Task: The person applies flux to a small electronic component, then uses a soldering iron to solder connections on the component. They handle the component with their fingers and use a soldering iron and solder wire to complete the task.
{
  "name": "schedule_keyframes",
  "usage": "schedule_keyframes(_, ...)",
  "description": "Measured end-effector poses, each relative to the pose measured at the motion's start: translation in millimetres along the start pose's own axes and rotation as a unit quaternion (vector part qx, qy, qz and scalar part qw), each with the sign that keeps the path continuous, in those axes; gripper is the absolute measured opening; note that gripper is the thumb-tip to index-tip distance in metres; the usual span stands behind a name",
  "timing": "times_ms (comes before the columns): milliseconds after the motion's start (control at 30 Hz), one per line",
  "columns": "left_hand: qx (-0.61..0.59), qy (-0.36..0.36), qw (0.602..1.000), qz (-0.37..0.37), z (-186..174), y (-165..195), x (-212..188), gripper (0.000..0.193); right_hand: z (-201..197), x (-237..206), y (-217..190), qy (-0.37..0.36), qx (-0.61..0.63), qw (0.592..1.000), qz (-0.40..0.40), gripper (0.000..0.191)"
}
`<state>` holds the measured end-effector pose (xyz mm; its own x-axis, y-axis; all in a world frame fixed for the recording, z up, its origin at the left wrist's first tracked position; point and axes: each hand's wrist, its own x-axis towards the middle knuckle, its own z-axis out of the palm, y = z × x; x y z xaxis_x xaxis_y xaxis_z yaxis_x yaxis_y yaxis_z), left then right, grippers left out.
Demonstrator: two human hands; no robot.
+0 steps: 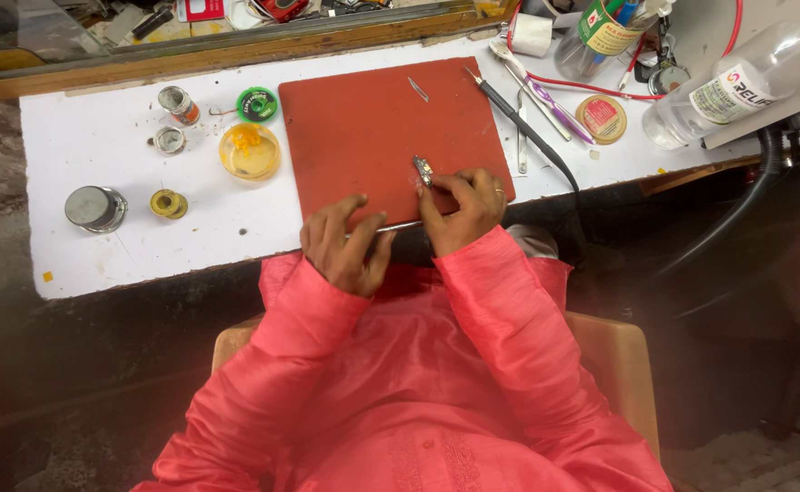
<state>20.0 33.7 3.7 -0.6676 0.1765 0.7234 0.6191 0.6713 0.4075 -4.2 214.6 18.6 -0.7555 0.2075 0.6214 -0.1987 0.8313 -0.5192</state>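
Right hand grip pinches small metal part; left hand seemingly pinches thin rod on red mat

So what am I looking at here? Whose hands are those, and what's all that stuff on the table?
The picture comes from a camera worn on a person's head, looking down, so you see their own two hands and pink sleeves. They sit at a white table with a red mat on it. The right hand pinches a small metal part on the mat. The left hand rests at the mat's near edge, touching a thin metal rod. To the left are little tins and a round yellow dish. To the right lie tweezers, a black tool and a clear bottle.
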Motion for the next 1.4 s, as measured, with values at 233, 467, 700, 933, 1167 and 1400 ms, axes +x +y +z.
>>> schedule_keyframes(233, -0.014, -0.075, 0.997, -0.006, -1, -7, 22, 0.032, 4, 8, -8, 0.005, -0.015, 1.0, 0.017, 0.015)
schedule_keyframes(467, 0.023, -0.14, 0.986, 0.082, 0, -13, 31, 0.037, -20, -1, 1, 0.009, 0.055, 0.998, 0.02, 0.014)
schedule_keyframes(700, 0.154, -0.103, 0.964, 0.19, 13, -14, 28, 0.026, -64, -41, -3, -0.001, 0.091, 0.995, 0.04, 0.017)
schedule_keyframes(933, 0.16, -0.105, 0.969, 0.158, 17, -13, 28, 0.018, -52, -48, 3, -0.009, 0.061, 0.997, 0.052, 0.013)
schedule_keyframes(1167, 0.156, -0.062, 0.968, 0.184, 18, -14, 24, 0.024, -30, -48, 8, 0.006, 0.029, 0.999, 0.045, 0.012)
schedule_keyframes(1400, 0.106, -0.054, 0.973, 0.198, 13, -17, 21, 0.027, -23, -53, 5, 0.003, 0.011, 0.998, 0.063, 0.014)
